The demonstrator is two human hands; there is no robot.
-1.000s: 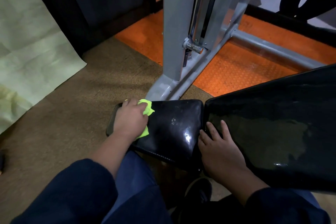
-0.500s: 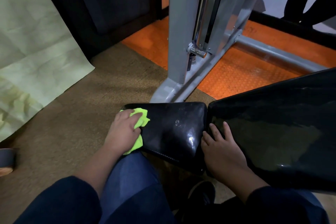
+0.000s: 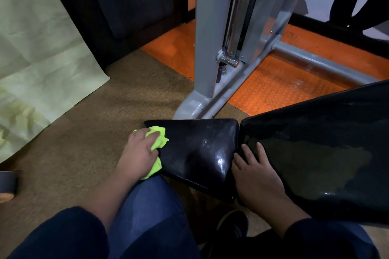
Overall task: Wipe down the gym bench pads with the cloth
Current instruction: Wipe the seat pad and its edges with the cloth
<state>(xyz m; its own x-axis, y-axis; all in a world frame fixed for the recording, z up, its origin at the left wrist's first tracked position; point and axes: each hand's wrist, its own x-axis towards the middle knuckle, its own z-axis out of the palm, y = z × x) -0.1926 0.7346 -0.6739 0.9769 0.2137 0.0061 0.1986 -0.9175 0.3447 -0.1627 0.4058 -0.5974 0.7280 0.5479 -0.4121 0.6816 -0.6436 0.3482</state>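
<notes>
Scene: where brown carpet (image 3: 88, 139) meets orange mat (image 3: 271, 92), a grey frame (image 3: 207, 48) stands.
Cloth (image 3: 159, 140): on the seat pad's (image 3: 200, 149) left end, gripped by the left hand (image 3: 139, 153).
Right hand (image 3: 255, 171): fingers flat on the back pad (image 3: 328, 153).
Writing: none readable.

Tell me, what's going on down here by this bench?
A person is wiping a gym bench. Their left hand grips a bright green cloth against the far left end of the small black seat pad. Their right hand rests flat at the gap beside the larger black pad.
</notes>
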